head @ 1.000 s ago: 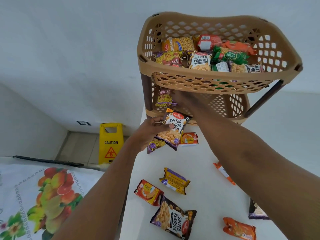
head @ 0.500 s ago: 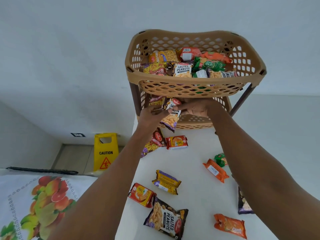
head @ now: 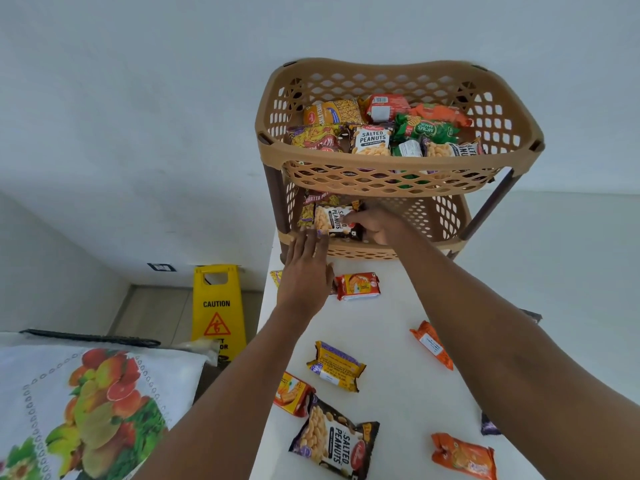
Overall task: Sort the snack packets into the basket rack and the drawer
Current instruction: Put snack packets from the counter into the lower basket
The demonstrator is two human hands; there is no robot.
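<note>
A tan two-tier basket rack (head: 398,181) stands at the far end of the white table (head: 394,344). Its top basket holds several snack packets. My right hand (head: 377,225) reaches into the lower basket and grips a salted peanuts packet (head: 332,218), which lies beside a purple-yellow packet (head: 311,206). My left hand (head: 306,268) hovers in front of the lower basket's rim, fingers spread, holding nothing. On the table lie a red packet (head: 358,286), a yellow packet (head: 335,366), another salted peanuts packet (head: 334,441) and orange packets (head: 463,455).
A yellow caution sign (head: 217,310) stands on the floor left of the table. A fruit-print cloth (head: 86,403) covers a surface at lower left. Dark packets (head: 489,426) peek from behind my right forearm. White wall rises behind the rack.
The salted peanuts packet passed from my left hand to my right and went into the lower basket. My left hand let go and drew back, open.
</note>
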